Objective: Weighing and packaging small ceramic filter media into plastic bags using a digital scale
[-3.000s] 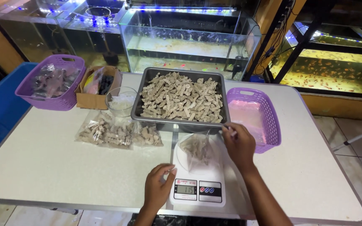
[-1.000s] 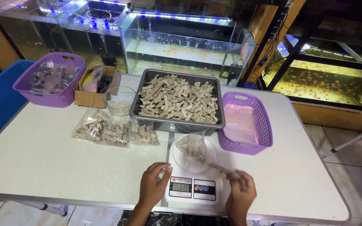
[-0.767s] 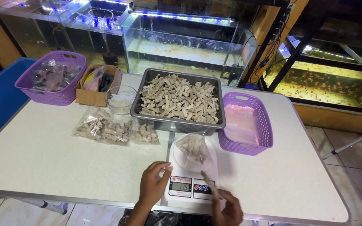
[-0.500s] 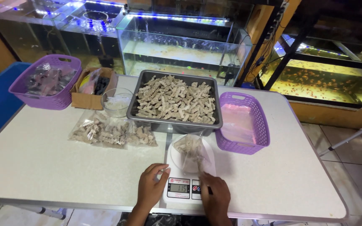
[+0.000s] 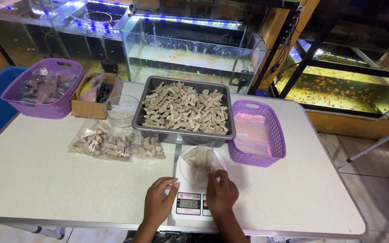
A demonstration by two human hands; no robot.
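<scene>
Resting at the near edge of the table [image 5: 46, 180], a white kitchen scale [image 5: 193, 198] carries a clear plastic bag [image 5: 200, 163] of pale filter pieces. The right hand [image 5: 221, 194] lies over the scale, its fingers [image 5: 212, 176] pinching the bag's near rim. The left hand [image 5: 157, 203] sits beside the scale's left edge, fingers loosely spread and touching it, holding nothing. Behind the scale stands a grey tray [image 5: 183, 135] heaped with the same pieces, an empty purple basket [image 5: 257, 157] just to its right, filled bags [image 5: 115, 145] to its left.
</scene>
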